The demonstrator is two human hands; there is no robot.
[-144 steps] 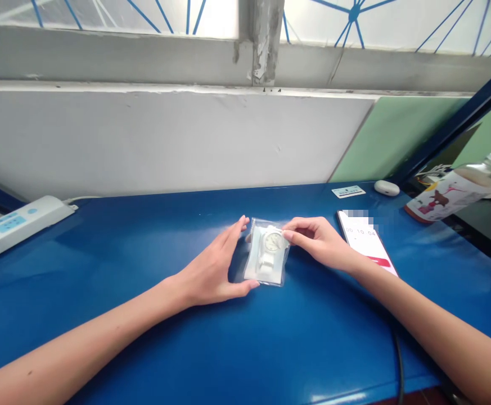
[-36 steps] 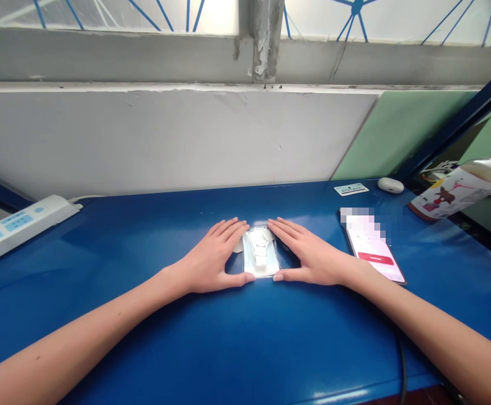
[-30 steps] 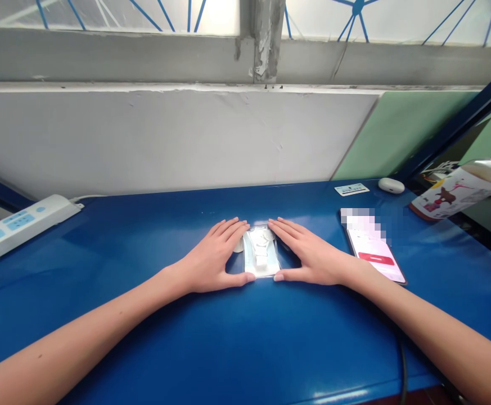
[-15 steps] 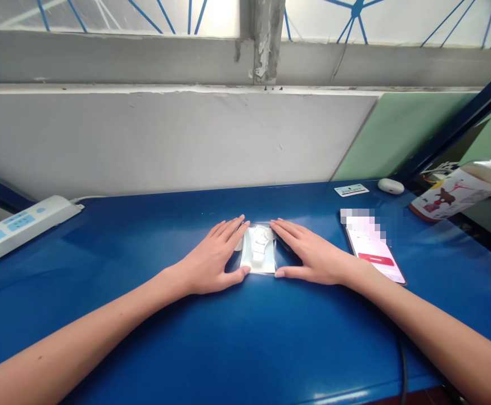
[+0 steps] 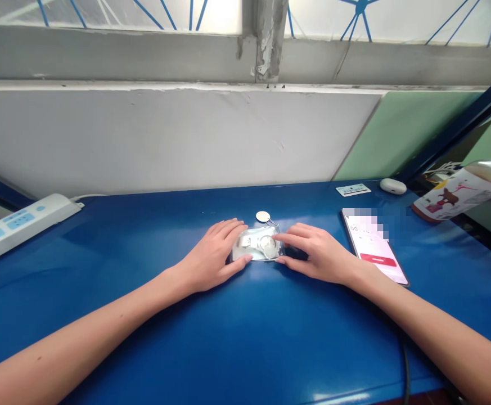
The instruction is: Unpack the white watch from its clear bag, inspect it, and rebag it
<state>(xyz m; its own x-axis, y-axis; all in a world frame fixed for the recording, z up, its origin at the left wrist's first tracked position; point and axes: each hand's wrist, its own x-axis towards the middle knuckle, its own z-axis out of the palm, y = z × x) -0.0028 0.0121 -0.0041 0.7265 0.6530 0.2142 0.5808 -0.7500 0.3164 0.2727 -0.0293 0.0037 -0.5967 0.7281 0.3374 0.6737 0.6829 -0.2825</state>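
Observation:
A small clear plastic pouch (image 5: 256, 244) with white and silvery contents lies on the blue desk between my hands. Its contents include a white ring-shaped part on the right, too small to name. A pale round tag (image 5: 262, 216) on a short chain lies just beyond the pouch's far edge. My left hand (image 5: 215, 253) holds the left end, fingers along the far side and thumb at the near corner. My right hand (image 5: 312, 252) is at the right end, its index fingertip on top and its thumb by the near corner. Something dark beneath the right palm is mostly hidden.
A phone (image 5: 374, 247) with a lit screen lies right of my right hand. Behind it are a card (image 5: 352, 190) and a white earbud case (image 5: 392, 186). A labelled bottle (image 5: 460, 188) leans at far right. A power strip (image 5: 21, 222) sits on the left; a wall backs the desk.
The pouch has turned clockwise about a quarter turn on the desk. Its round tag has come from the left side to the far side. My right fingers have curled in onto the pouch.

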